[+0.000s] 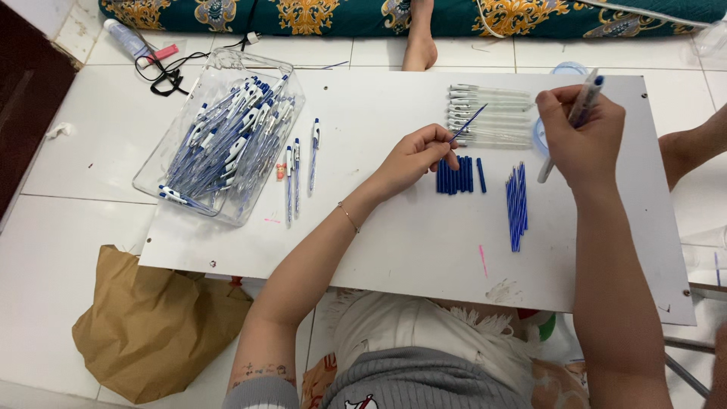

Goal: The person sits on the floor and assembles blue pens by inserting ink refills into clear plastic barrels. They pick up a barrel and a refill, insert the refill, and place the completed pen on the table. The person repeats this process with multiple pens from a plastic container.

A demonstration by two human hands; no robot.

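The left hand (415, 155) pinches a thin blue refill (467, 123) above the desk (394, 227), and the right hand (579, 136) grips a pen (581, 102), so the refill may slip into the row of barrels (492, 115).

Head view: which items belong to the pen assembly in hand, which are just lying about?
In use:
- left hand pinching a blue refill
- right hand holding a pen
- clear barrels
- blue caps
- refill pile
- tray of finished pens
- three loose pens

Lying about:
- brown paper bag
- black cable
- bottle
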